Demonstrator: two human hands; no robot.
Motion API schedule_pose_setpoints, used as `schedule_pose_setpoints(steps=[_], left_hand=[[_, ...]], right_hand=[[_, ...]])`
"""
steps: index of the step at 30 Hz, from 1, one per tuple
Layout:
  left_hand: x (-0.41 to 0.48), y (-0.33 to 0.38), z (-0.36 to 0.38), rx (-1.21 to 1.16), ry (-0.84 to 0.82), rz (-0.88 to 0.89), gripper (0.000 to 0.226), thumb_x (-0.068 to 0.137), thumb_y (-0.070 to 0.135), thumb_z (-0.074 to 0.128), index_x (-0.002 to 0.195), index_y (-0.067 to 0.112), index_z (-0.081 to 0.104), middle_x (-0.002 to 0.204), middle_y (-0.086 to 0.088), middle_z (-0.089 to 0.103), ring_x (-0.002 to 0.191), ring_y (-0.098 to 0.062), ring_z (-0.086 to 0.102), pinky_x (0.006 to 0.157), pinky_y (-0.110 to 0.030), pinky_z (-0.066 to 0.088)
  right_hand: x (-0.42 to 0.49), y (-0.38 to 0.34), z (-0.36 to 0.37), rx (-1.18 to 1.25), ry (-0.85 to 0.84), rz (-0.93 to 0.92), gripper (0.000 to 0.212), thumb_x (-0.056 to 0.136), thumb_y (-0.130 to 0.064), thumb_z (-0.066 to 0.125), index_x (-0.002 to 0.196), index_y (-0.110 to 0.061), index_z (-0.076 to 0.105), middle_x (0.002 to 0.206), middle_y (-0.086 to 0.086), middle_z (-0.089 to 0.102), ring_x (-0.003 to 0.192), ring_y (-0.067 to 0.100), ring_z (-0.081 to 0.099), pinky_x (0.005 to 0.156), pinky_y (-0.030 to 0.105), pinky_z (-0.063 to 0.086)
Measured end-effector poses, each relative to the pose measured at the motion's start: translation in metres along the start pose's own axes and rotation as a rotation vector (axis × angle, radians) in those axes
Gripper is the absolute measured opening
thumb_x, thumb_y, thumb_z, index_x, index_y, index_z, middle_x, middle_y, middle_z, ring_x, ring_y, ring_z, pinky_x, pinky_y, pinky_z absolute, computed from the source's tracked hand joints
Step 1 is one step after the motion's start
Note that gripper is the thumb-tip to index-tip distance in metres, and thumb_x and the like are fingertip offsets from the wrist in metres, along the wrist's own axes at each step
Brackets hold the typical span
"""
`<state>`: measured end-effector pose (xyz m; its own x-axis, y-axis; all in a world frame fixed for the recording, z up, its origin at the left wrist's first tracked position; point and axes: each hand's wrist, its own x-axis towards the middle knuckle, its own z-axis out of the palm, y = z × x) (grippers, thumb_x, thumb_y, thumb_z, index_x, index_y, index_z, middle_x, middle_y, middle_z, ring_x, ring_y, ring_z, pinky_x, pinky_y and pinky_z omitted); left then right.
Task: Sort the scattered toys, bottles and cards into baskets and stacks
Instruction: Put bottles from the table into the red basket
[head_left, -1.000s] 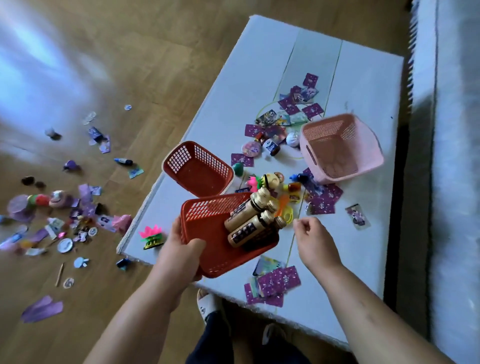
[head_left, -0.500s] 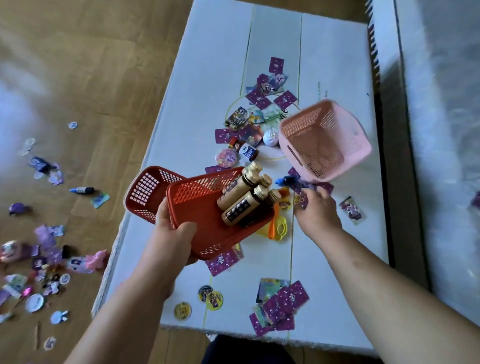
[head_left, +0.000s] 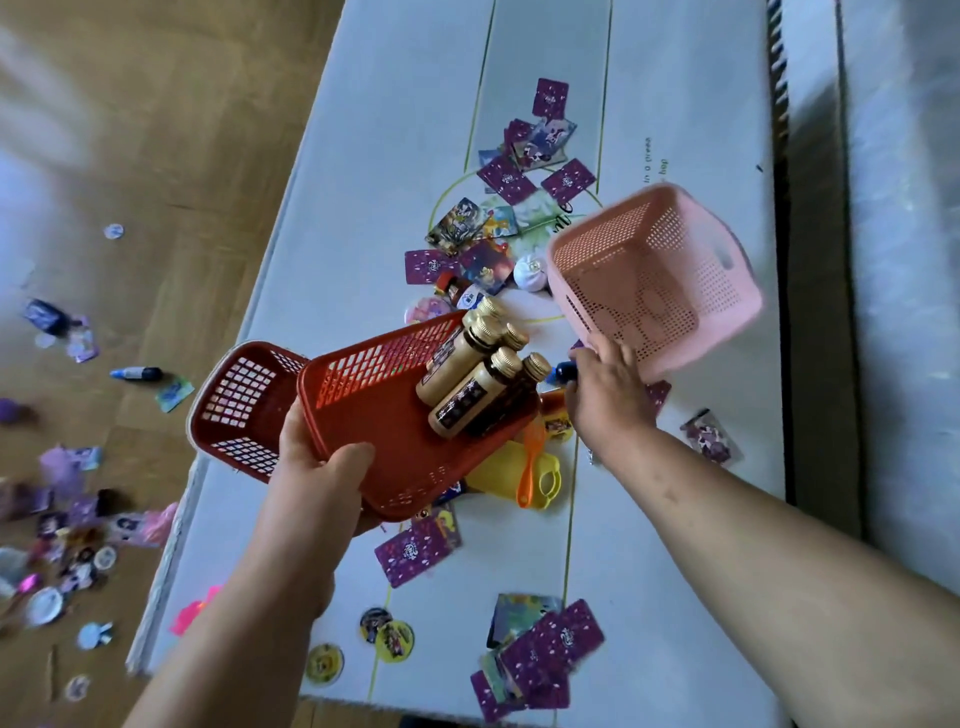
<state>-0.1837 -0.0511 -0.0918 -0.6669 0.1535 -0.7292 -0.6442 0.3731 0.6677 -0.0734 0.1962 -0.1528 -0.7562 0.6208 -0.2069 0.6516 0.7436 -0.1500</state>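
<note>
the left hand (head_left: 317, 467) gripped the near corner of an orange-red basket (head_left: 379, 415), its thumb curled over the rim onto the inside and the other fingers hidden beneath, and held it tilted above the white table (head_left: 363, 156). several gold-capped bottles (head_left: 467, 374) lay on their sides in the basket's far corner, caps pointing away from the person. a darker red basket (head_left: 244, 400) stood at the table's left edge, partly covered by the held one. the right hand (head_left: 608, 395) reached palm down to the near rim of a tilted pink basket (head_left: 649, 280), fingertips bent beside a small dark blue object (head_left: 566, 370); whether it pinched anything could not be told. a yellow toy (head_left: 498, 475) lay partly under the orange-red basket, with an orange comb (head_left: 530, 457) across it. purple-backed cards (head_left: 566, 182) lay scattered on the table beyond the baskets, mixed with picture-side cards, and a white ball (head_left: 530, 273) sat just beside the pink basket's left wall. a loose pile of cards (head_left: 550, 649) lay near the table's near edge, with round badges (head_left: 384, 626) to its left. on the wooden floor (head_left: 156, 130) to the left, more small toys (head_left: 67, 519) lay scattered and blurred, a blue marker (head_left: 137, 373) among them.
</note>
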Motion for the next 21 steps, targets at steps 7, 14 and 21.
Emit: schedule_pose_setpoints(steps=[7,14,21], left_hand=[[-0.049,0.078,0.019,-0.090,0.115,0.012,0.018,0.093,0.005,0.058,0.109,0.012,0.055,0.105,-0.009,0.065,0.084,-0.023,0.065,0.077,-0.045,0.057],[-0.037,0.078,-0.004,-0.148,0.086,0.014,0.053,0.096,-0.011,0.038,0.144,0.011,0.036,0.139,-0.019,0.052,0.112,-0.025,0.063,0.085,-0.044,0.054],[-0.020,0.068,-0.027,0.038,0.167,0.023,0.066,0.091,0.005,0.053,0.139,0.048,0.038,0.104,0.005,0.066,0.073,-0.018,0.072,0.063,-0.043,0.061]], right_hand=[[0.020,-0.003,0.046,-0.133,-0.381,-0.211,0.043,0.087,-0.003,0.050,0.128,-0.015,0.047,0.127,0.008,0.048,0.120,0.029,0.042,0.097,0.034,0.037],[0.019,-0.010,0.062,-0.298,-0.287,-0.209,0.027,0.093,-0.015,0.047,0.120,-0.014,0.048,0.125,0.009,0.048,0.116,0.027,0.043,0.093,0.033,0.039],[0.007,-0.065,-0.003,0.816,0.303,0.047,0.045,0.085,-0.029,0.063,0.120,-0.008,0.044,0.108,0.010,0.059,0.087,0.021,0.063,0.067,0.009,0.043]])
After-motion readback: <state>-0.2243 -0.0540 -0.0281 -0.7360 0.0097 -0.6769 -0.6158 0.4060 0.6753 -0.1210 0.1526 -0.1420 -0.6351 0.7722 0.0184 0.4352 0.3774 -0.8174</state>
